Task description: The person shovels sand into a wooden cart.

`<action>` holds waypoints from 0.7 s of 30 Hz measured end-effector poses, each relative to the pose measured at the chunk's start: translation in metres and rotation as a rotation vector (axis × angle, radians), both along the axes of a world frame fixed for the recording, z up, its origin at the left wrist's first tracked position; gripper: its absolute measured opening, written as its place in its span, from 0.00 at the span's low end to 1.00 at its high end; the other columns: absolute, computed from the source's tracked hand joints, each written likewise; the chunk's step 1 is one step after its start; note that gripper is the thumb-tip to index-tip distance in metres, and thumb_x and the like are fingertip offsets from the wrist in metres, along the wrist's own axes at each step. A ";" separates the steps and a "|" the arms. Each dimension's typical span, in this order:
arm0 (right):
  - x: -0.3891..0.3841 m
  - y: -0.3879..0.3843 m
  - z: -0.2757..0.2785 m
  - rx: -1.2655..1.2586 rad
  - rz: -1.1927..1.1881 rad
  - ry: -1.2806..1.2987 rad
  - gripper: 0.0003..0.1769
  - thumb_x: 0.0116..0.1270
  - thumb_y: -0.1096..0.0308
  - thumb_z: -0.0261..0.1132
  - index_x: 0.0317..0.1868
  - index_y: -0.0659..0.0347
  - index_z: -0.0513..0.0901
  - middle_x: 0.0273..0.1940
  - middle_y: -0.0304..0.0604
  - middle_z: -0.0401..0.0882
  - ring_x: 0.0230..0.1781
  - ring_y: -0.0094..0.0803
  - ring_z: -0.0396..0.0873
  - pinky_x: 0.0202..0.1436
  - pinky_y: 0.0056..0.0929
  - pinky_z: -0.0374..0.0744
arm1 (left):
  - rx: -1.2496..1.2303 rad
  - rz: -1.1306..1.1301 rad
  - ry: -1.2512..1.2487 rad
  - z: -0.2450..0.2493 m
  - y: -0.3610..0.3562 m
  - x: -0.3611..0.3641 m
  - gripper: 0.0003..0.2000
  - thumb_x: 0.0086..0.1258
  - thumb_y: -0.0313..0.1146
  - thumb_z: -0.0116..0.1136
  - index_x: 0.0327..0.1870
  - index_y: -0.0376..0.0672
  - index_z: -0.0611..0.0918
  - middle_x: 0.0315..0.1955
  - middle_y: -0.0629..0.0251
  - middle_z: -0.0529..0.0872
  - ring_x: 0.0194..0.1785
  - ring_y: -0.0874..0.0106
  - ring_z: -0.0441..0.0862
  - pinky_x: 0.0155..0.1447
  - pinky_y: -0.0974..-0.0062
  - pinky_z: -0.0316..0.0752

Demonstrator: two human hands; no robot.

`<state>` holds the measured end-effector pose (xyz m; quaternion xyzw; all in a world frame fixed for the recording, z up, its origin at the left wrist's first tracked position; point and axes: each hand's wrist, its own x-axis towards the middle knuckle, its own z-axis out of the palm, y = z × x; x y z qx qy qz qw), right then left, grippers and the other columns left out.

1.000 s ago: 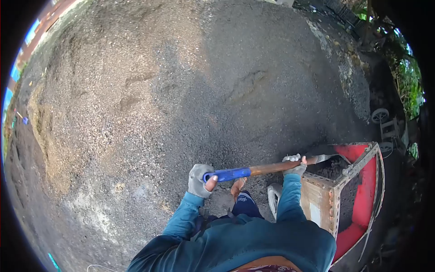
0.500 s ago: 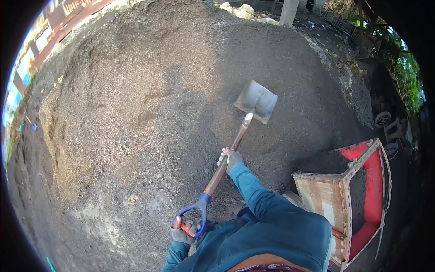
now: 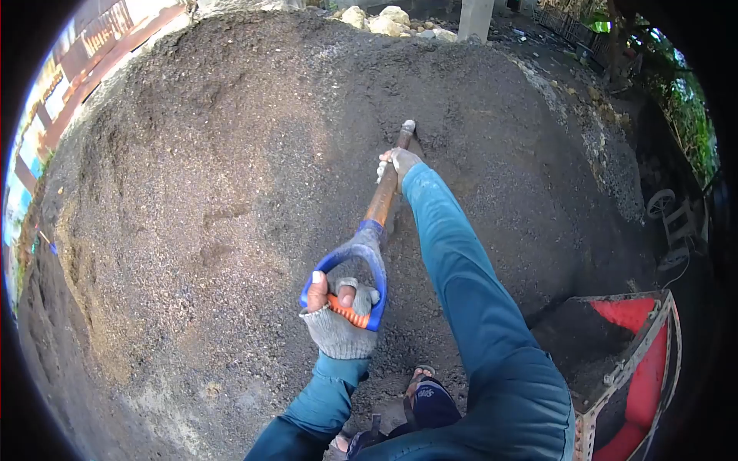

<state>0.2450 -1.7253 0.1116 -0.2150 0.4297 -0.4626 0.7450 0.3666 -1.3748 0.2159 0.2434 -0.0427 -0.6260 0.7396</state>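
Note:
A shovel [image 3: 381, 201] with a wooden shaft and a blue D-shaped handle points away from me into a big pile of dark gravelly sand [image 3: 223, 169]. Its blade is hidden in the pile; only the pale socket end shows above the surface. My left hand [image 3: 338, 315], in a grey fingerless-looking glove, is closed around the orange grip of the handle. Farther up, my right hand [image 3: 400, 163] wraps the lower shaft close to the socket, with that arm stretched out.
A box-like metal container with red inner walls [image 3: 642, 384] stands at the lower right. Pale rocks [image 3: 388, 21] and a concrete post [image 3: 475, 19] are beyond the pile. A wheeled frame [image 3: 670, 223] rests at the far right. My sandalled foot [image 3: 421, 373] is below.
The shovel has moved forward, and its blade, visible before, has gone into the pile. Both hands have moved forward with it, still gripping. The red container now appears lower in view.

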 end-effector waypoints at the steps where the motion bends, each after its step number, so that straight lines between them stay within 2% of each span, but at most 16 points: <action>1: -0.007 0.002 -0.007 0.015 -0.006 0.026 0.05 0.63 0.73 0.61 0.37 0.57 0.73 0.24 0.40 0.72 0.20 0.36 0.74 0.26 0.47 0.79 | 0.008 0.008 0.042 -0.013 0.004 -0.002 0.15 0.73 0.51 0.53 0.30 0.52 0.72 0.16 0.71 0.70 0.17 0.71 0.68 0.36 0.61 0.79; 2: -0.007 0.010 -0.016 0.032 -0.006 0.046 0.06 0.63 0.73 0.62 0.38 0.56 0.72 0.24 0.40 0.72 0.20 0.36 0.75 0.27 0.47 0.80 | 0.019 0.022 0.078 -0.035 0.011 0.000 0.17 0.73 0.53 0.54 0.29 0.52 0.71 0.16 0.71 0.70 0.17 0.71 0.67 0.36 0.61 0.78; 4: -0.003 0.038 -0.041 0.048 0.003 0.099 0.06 0.64 0.72 0.62 0.39 0.56 0.73 0.25 0.39 0.72 0.21 0.35 0.75 0.28 0.46 0.80 | 0.247 0.014 0.148 -0.083 0.038 -0.009 0.18 0.71 0.56 0.56 0.31 0.52 0.70 0.18 0.69 0.71 0.18 0.69 0.68 0.36 0.61 0.76; 5: -0.007 0.052 -0.060 0.039 -0.001 0.126 0.06 0.64 0.72 0.62 0.39 0.57 0.73 0.25 0.39 0.72 0.21 0.35 0.75 0.28 0.46 0.80 | 0.336 0.048 0.151 -0.123 0.053 -0.013 0.19 0.70 0.57 0.55 0.34 0.52 0.70 0.21 0.65 0.72 0.22 0.66 0.71 0.39 0.59 0.75; 6: -0.012 0.071 -0.081 0.037 -0.010 0.148 0.06 0.64 0.71 0.63 0.39 0.57 0.73 0.25 0.39 0.72 0.21 0.35 0.75 0.28 0.45 0.79 | 0.385 0.046 0.136 -0.146 0.067 -0.018 0.22 0.69 0.62 0.54 0.37 0.52 0.69 0.22 0.63 0.73 0.25 0.65 0.71 0.37 0.59 0.75; 8: -0.013 0.093 -0.102 0.078 0.003 0.180 0.05 0.65 0.70 0.63 0.39 0.57 0.74 0.26 0.39 0.72 0.21 0.34 0.75 0.27 0.45 0.79 | 0.497 0.019 0.192 -0.182 0.087 -0.019 0.24 0.67 0.65 0.53 0.37 0.52 0.68 0.21 0.65 0.71 0.24 0.66 0.69 0.32 0.61 0.73; 11: -0.003 0.125 -0.122 0.114 -0.014 0.175 0.04 0.64 0.72 0.63 0.36 0.59 0.75 0.23 0.40 0.72 0.20 0.36 0.75 0.24 0.46 0.79 | 0.704 0.139 0.208 -0.188 0.108 -0.011 0.24 0.66 0.66 0.52 0.37 0.53 0.68 0.20 0.67 0.68 0.22 0.68 0.66 0.27 0.66 0.68; 13: 0.006 0.157 -0.136 0.168 -0.045 0.208 0.03 0.64 0.72 0.62 0.36 0.59 0.75 0.23 0.40 0.71 0.19 0.36 0.75 0.23 0.46 0.79 | 0.731 0.168 0.127 -0.216 0.132 0.004 0.22 0.67 0.64 0.52 0.36 0.53 0.68 0.19 0.68 0.66 0.21 0.68 0.64 0.26 0.67 0.65; 15: 0.020 0.194 -0.152 0.212 -0.069 0.200 0.03 0.64 0.72 0.62 0.35 0.59 0.75 0.23 0.40 0.71 0.19 0.36 0.75 0.23 0.46 0.79 | 0.791 0.257 0.066 -0.221 0.163 0.018 0.20 0.68 0.61 0.53 0.34 0.53 0.69 0.16 0.69 0.64 0.17 0.68 0.63 0.23 0.66 0.63; 18: 0.028 0.272 -0.180 0.262 -0.130 0.116 0.03 0.64 0.71 0.61 0.34 0.59 0.74 0.23 0.40 0.71 0.18 0.36 0.74 0.23 0.45 0.79 | 0.730 0.198 -0.006 -0.262 0.229 0.054 0.21 0.69 0.56 0.54 0.24 0.50 0.70 0.15 0.67 0.68 0.15 0.68 0.65 0.18 0.66 0.63; 21: 0.020 0.353 -0.212 0.413 -0.236 -0.002 0.04 0.64 0.70 0.61 0.34 0.58 0.73 0.22 0.39 0.69 0.17 0.36 0.73 0.24 0.47 0.78 | 0.772 0.189 -0.198 -0.263 0.295 0.076 0.19 0.69 0.51 0.56 0.24 0.46 0.73 0.14 0.67 0.70 0.13 0.70 0.67 0.16 0.69 0.63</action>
